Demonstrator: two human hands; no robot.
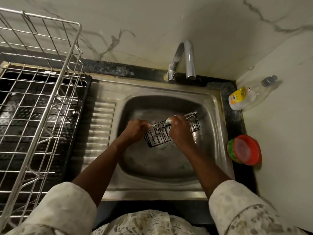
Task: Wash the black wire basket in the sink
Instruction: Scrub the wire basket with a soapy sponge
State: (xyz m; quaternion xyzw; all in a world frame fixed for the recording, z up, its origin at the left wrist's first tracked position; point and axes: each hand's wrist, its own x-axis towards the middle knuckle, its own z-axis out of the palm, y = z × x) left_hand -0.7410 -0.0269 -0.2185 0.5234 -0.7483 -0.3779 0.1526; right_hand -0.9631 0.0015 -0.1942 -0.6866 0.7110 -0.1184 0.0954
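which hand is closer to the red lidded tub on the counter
Right. The right hand, scrubbing the black wire basket over the sink, sits just left of the red-lidded tub. The left hand grips the basket's far end, farther left.

Dull brushed steel sink (215, 106), sudsy black wire basket (194, 123), shiny chrome tap (188, 60), glossy marbled wall tiles (169, 19)

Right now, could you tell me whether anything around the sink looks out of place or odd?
One thing: the clear bottle in the corner right of the sink lies tipped against the wall rather than standing. Otherwise, the left hand steadies the soapy black wire basket while the right hand scrubs.
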